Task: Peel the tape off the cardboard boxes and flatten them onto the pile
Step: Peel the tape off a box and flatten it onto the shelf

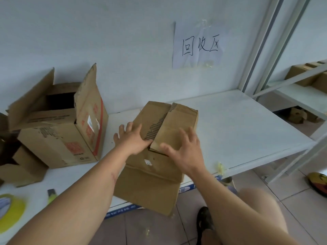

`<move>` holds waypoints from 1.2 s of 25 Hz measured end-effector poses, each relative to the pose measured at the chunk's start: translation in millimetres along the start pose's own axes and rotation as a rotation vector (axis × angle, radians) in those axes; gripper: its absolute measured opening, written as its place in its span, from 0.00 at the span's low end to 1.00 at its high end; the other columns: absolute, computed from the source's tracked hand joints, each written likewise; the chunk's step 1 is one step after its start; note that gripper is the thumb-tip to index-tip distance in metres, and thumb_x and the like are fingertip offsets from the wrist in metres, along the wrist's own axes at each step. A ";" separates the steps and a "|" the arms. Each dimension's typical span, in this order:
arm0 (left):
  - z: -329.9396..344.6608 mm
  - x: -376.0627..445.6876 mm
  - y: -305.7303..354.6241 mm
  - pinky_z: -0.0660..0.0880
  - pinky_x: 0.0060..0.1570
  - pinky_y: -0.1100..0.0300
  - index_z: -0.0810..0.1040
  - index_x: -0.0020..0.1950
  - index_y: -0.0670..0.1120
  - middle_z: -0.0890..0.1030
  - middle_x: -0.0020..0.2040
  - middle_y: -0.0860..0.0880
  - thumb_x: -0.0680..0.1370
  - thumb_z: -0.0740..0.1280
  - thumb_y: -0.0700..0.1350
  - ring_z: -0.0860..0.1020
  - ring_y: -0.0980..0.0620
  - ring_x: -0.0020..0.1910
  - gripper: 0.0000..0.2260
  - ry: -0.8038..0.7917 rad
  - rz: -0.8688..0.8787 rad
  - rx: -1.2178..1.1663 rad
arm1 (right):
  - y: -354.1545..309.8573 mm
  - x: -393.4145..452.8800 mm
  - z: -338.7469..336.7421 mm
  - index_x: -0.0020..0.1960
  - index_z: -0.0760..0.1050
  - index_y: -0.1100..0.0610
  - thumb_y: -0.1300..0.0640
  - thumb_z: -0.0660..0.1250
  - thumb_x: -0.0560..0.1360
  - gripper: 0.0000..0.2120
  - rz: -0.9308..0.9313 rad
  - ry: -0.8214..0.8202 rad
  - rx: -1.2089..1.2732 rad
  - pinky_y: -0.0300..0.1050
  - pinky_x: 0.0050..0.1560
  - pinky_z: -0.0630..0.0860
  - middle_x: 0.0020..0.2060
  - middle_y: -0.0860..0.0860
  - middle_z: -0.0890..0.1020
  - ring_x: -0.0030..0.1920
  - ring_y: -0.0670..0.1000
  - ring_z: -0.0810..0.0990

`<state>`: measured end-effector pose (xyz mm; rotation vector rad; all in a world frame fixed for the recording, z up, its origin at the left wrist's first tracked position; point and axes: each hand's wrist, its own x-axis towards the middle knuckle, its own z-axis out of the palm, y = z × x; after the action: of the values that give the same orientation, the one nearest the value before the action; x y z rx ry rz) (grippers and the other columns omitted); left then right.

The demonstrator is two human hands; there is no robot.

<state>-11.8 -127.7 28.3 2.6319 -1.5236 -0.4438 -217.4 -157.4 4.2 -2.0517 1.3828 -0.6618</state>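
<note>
Pressing down at centre frame, both hands are on the small cardboard box (164, 124) as it goes flat on the white surface (238, 124). The left hand (134, 138) lies palm-down, fingers spread and straight, on the left flap; the right hand (184, 149) hovers or rests with fingers loosely splayed over the right flap, gripping nothing. That box sits on top of a flattened sheet (148, 190) whose near edge overhangs the surface toward the lower middle of the frame.

Here's the worry: the pile is hanging off the edge, so a hard push near the front could tip the lot onto the tiled floor. The right flap looks sprung up at its near corner, and it may pop back if released early. A torn strip runs along the seam, so leftover tape may still be there, though I cannot tell. The open box (58, 124) at left waits, well apart, with the yellow tape roll (12, 211) at lower left
</note>
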 end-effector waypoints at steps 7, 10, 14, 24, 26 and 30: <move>-19.4 -7.4 -14.1 0.76 0.44 0.53 0.78 0.50 0.51 0.81 0.50 0.52 0.70 0.66 0.62 0.79 0.52 0.49 0.17 0.019 0.011 -0.639 | 0.5 17.4 -0.4 0.80 0.48 0.50 0.24 0.69 0.58 0.60 0.027 -0.204 0.031 0.52 0.77 0.54 0.79 0.45 0.42 0.79 0.49 0.43; -24.6 -10.5 -25.8 0.71 0.48 0.55 0.74 0.44 0.52 0.77 0.46 0.56 0.68 0.64 0.66 0.77 0.52 0.49 0.18 -0.044 -0.013 -0.822 | 1.2 18.3 3.0 0.80 0.49 0.51 0.23 0.66 0.61 0.58 0.001 -0.176 0.084 0.50 0.76 0.53 0.79 0.43 0.44 0.79 0.47 0.44; -35.9 -10.7 -36.2 0.69 0.53 0.53 0.78 0.49 0.48 0.80 0.51 0.51 0.70 0.63 0.64 0.76 0.50 0.54 0.21 -0.052 -0.107 -1.008 | -7.0 25.0 6.8 0.80 0.45 0.48 0.24 0.71 0.57 0.63 -0.014 -0.243 -0.073 0.53 0.78 0.49 0.79 0.47 0.38 0.77 0.48 0.34; -44.7 -29.6 -48.8 0.74 0.50 0.48 0.83 0.46 0.46 0.82 0.46 0.45 0.76 0.66 0.55 0.78 0.45 0.45 0.14 -0.108 -0.169 -1.318 | 8.9 25.3 6.5 0.72 0.68 0.50 0.27 0.52 0.72 0.38 -0.053 -0.031 -0.038 0.52 0.75 0.60 0.77 0.46 0.59 0.77 0.50 0.56; -44.6 -33.1 -50.4 0.75 0.50 0.46 0.83 0.45 0.46 0.80 0.44 0.43 0.77 0.65 0.54 0.77 0.44 0.43 0.13 -0.103 -0.165 -1.369 | 9.3 22.4 13.8 0.66 0.75 0.51 0.33 0.50 0.76 0.31 -0.119 0.075 -0.027 0.50 0.74 0.60 0.73 0.46 0.68 0.77 0.49 0.58; -33.0 -36.2 -59.6 0.79 0.49 0.41 0.78 0.57 0.44 0.78 0.45 0.42 0.80 0.61 0.52 0.78 0.43 0.43 0.15 -0.024 -0.195 -1.551 | -1.5 27.4 1.7 0.48 0.77 0.53 0.46 0.54 0.82 0.16 0.011 0.325 0.316 0.29 0.45 0.70 0.43 0.48 0.82 0.49 0.53 0.79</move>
<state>30.4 -69.3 55.6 1.4475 -0.4066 -1.0666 -205.9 -182.3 6.4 -1.7384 1.3573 -1.1691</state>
